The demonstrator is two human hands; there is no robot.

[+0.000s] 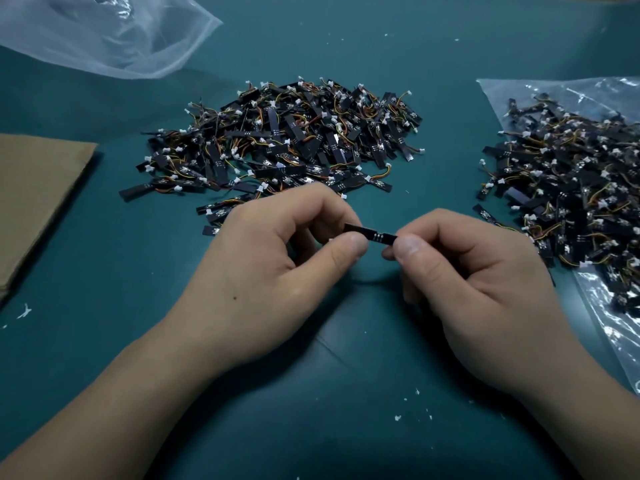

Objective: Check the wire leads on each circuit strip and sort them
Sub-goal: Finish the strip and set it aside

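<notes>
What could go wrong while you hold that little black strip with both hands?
The left hand and right hand pinch the strip by its ends; pulling too hard might bend it. The centre pile and the right pile look alike, so it could land in the wrong one.

Your bench top (104, 258) is a dull teal mat that fills the whole view. Landmark: a brown cardboard sheet (38, 195), lying flat at the mat's edge. Beyond the cardboard, a crumpled clear plastic bag (104, 32) catches pale glare. White flecks (24, 311) lie just off the cardboard's nearest corner, with more scattered well to its right. The light is dim and even, the shadows soft.
</notes>
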